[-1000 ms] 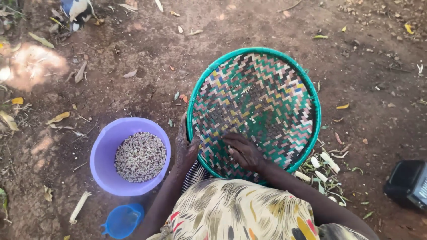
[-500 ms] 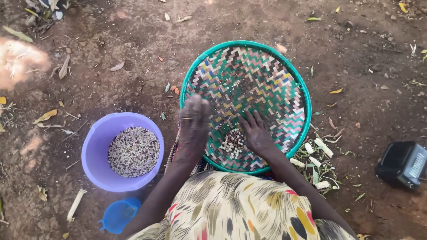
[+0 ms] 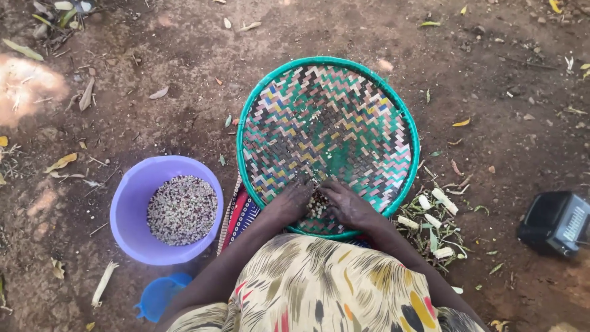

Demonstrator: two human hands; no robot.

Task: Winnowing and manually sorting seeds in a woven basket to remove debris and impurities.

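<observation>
A round woven tray (image 3: 393, 104) with a green rim and a zigzag pattern lies on the dirt in front of me. My left hand (image 3: 290, 200) and my right hand (image 3: 345, 204) rest side by side on its near part, cupped around a small heap of mixed grains (image 3: 318, 201). The fingers of both hands curve inward and touch the grains. To the left stands a purple plastic bowl (image 3: 132, 190) with speckled grains (image 3: 182, 209) in it.
A small blue cup (image 3: 157, 295) lies below the bowl. Pale cob pieces and green husk scraps (image 3: 433, 218) lie right of the tray. A dark box-shaped device (image 3: 555, 222) sits at the right edge. Dry leaves dot the bare earth.
Both hands have drawn together at the tray's near edge, pushing the grains into one small heap between them. The left hand came down from higher on the tray.
</observation>
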